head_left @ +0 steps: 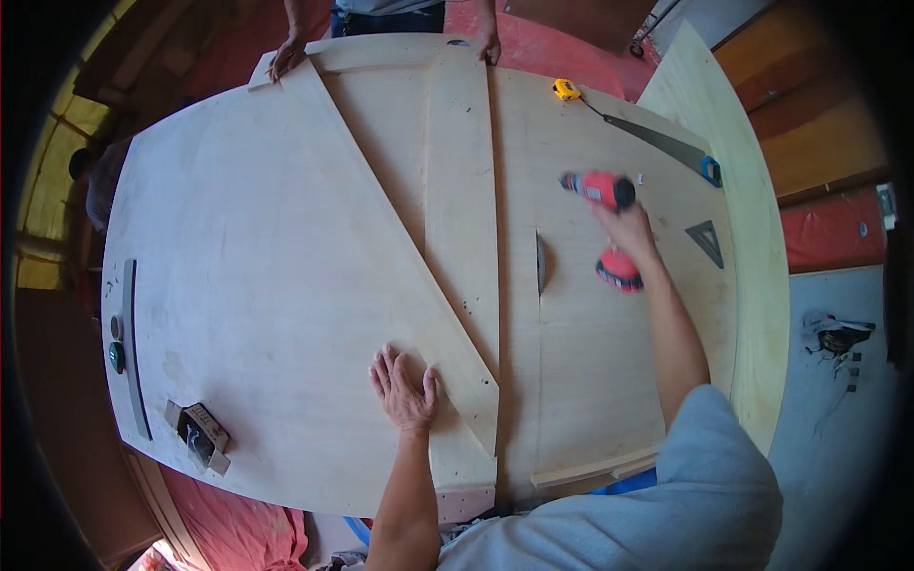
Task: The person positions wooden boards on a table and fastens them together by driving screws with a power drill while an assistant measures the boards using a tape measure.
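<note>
My left hand [407, 390] lies flat with its fingers spread, beside the lower end of a diagonal wooden board [400, 247]. A red and black cordless drill [605, 188] is gripped in my right hand [625, 228], over the right part of the table. The drill points left and looks slightly blurred. The diagonal board meets a long upright board [462, 181] near its lower end, where small dark screw marks show. A saw blade [542, 264] sticks up through a slot in the table [590, 371], left of the drill.
A co-worker's hands [288, 59] [487, 43] rest on the boards' far ends. A yellow tape measure [566, 89], handsaw [657, 141] and triangle [705, 243] lie at right. At left are a metal bar [135, 352] and an open box [200, 436]. Another person [100, 186] is beyond the left edge.
</note>
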The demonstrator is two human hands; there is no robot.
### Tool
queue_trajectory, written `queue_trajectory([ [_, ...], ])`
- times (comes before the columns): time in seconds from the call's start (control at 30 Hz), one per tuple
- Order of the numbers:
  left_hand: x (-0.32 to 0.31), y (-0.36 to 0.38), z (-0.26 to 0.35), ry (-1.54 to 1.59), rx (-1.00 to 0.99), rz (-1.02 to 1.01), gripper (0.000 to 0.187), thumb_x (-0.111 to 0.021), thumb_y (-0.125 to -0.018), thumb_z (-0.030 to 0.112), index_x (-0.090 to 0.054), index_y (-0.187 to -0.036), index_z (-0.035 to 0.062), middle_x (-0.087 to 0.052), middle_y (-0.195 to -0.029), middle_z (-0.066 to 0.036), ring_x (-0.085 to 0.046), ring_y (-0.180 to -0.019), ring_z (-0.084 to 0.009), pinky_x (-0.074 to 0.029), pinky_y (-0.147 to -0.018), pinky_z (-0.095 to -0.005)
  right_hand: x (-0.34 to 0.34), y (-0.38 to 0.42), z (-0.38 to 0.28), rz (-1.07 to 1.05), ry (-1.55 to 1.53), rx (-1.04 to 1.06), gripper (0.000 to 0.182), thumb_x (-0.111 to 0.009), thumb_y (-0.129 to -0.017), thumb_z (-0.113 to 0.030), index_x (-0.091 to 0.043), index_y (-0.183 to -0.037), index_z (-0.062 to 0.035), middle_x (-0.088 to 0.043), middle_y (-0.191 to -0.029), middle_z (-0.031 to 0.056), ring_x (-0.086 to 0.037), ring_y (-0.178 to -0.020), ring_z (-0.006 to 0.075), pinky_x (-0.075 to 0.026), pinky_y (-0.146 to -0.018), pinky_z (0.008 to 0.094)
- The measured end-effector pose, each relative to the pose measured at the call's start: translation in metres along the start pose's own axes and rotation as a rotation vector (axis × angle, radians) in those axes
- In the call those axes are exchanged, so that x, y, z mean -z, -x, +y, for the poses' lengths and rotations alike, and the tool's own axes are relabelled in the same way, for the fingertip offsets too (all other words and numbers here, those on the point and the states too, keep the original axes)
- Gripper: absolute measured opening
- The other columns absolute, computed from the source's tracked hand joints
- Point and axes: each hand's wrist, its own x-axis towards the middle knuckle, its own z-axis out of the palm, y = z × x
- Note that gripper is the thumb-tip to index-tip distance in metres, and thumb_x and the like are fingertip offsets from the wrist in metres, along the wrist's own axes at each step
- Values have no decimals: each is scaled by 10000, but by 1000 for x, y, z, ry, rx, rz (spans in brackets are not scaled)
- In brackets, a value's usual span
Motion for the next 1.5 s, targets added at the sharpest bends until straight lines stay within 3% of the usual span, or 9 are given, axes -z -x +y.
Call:
queue_trajectory([
  [0.13,3,1,4,4,-7,27,587,-587,-1023,475,-530,-1435,60,-422,-1650,-203,-302,-1573,-394,-147,-1307,-536,18,118,79,90,236,-135,457,-787,-864,-414,-753,-990,23,-727,-780,230,-758,-767,301,-577,-738,460],
  [0.6,4,16,-33,185,-156,-15,617,-675,-990,519,-572,-1400,69,-518,-1554,-209,-390,-1503,-405,-222,-1270,-539,4,413,103,-311,-209,-308,347,-780,-915,-273,-744,-1188,-63,-700,-763,59,-652,-598,124,-525,-528,328],
  [0.63,31,26,-19,251,-144,-21,554,-692,-1002,443,-572,-1388,64,-612,-1445,-211,-517,-1401,-397,-357,-1201,-518,1,426,101,-337,-191,-329,347,-780,-915,-273,-744,-1188,-63,-700,-763,59,-652,-598,124,-525,-528,328],
  [0.83,81,166,-60,234,216,-60,438,-727,-991,311,-602,-1335,70,-739,-1021,-168,-705,-955,-363,-555,-829,-468,-31,456,94,-398,-196,-59,294,-784,-929,-290,-744,-1074,-39,-639,-673,10,-604,-519,101,-497,-479,298],
  [0.93,110,256,-70,284,541,-208,401,-739,-956,318,-632,-1254,71,-710,-850,-139,-689,-766,-303,-539,-692,-468,-38,463,82,-404,-110,-80,347,-777,-937,-307,-753,-1138,-25,-774,-963,93,-720,-901,176,-570,-813,380],
  [0.97,82,303,-99,260,526,-136,379,-735,-941,304,-639,-1229,76,-728,-877,-146,-719,-792,-328,-558,-700,-483,-45,462,93,-445,-71,-138,352,-776,-942,-317,-750,-1128,-20,-776,-993,98,-721,-905,188,-569,-844,388],
  [1.07,114,348,-72,239,709,-490,488,-618,-998,504,-677,-1122,35,-737,-1098,-259,-738,-976,-382,-581,-820,-484,-61,460,91,-506,-140,-169,243,-769,-957,-223,-662,-1072,-37,-627,-789,31,-526,-466,145,-391,-373,318],
  [1.27,103,374,-59,520,676,-176,701,-698,-914,654,-632,-1052,-31,-711,-931,-243,-701,-912,-426,-539,-791,-509,-73,447,93,-619,-118,-66,237,-730,-972,-193,-648,-1031,22,-583,-708,53,-457,-389,130,-352,-345,323],
  [1.5,73,391,-58,774,758,-102,792,-850,-837,576,-499,-1248,-2,-686,-1108,-245,-700,-1057,-402,-550,-881,-470,-82,431,100,-669,45,202,205,-727,-964,-178,-692,-1007,19,-602,-671,42,-505,-492,140,-381,-442,344],
])
